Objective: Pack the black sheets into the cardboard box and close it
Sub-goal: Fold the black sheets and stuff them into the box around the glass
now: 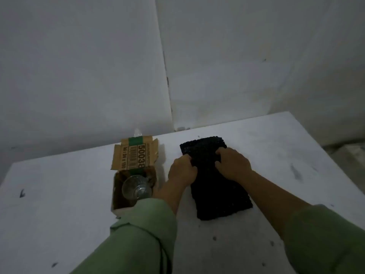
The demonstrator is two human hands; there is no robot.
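Note:
A stack of black textured sheets (217,192) lies flat on the white table, right of centre. My left hand (182,171) grips the stack's left edge near its far end. My right hand (233,165) presses on top of it, fingers curled into the sheets. To the left stands a small cardboard box (115,194), open, its lid flap (134,155) folded back with a green stripe and printed numbers. A clear glass (136,187) sits inside the box. My left sleeve hides the box's near corner.
The white table (59,214) has a few dark marks. White walls meet in a corner behind it. The table's right edge runs diagonally at the far right, with floor beyond.

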